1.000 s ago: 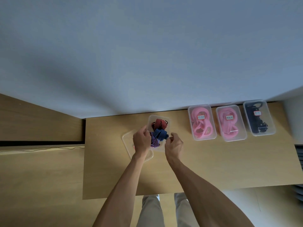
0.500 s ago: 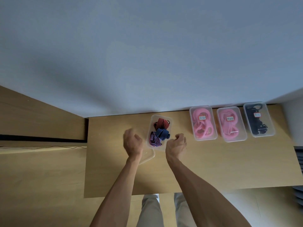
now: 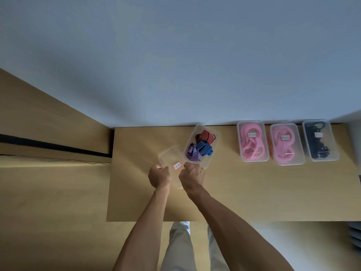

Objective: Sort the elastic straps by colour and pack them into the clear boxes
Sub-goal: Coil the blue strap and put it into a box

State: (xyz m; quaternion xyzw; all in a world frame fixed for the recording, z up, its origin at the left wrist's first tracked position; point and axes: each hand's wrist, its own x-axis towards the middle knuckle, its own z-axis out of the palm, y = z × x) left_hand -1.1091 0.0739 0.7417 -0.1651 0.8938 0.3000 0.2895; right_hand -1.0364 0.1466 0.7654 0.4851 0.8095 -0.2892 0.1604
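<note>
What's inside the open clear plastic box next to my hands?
The open clear box holds a red striped strap, a blue striped strap and a purple strap. Anything beneath them is covered.

Red, blue, purple striped straps point(image 3: 201, 146) fill open clear box point(image 3: 212, 160).

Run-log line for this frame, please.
stage: lidding | left hand + right hand: grip clear lid | open box: striped straps | lid: off

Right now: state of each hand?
Left hand: closed, gripping the left edge of the clear lid.
Right hand: closed, gripping the same lid's right edge, beside the open box of striped straps.
</note>
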